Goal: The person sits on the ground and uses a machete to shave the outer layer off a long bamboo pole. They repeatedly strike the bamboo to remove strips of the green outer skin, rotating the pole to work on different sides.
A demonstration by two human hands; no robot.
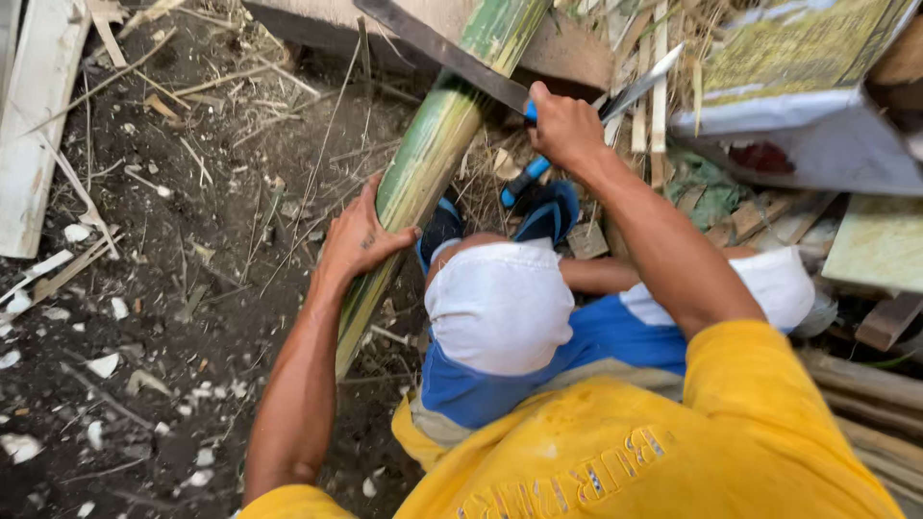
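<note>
While gripped: bamboo (423, 173) between both hands.

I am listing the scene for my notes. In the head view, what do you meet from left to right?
White plank → left hand → green bamboo → right hand on a blue-handled knife → grey box.

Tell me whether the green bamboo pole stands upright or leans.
Leaning. The bamboo pole slants from the dirt ground up to the right, steadied by the left hand; its upper end is split.
</note>
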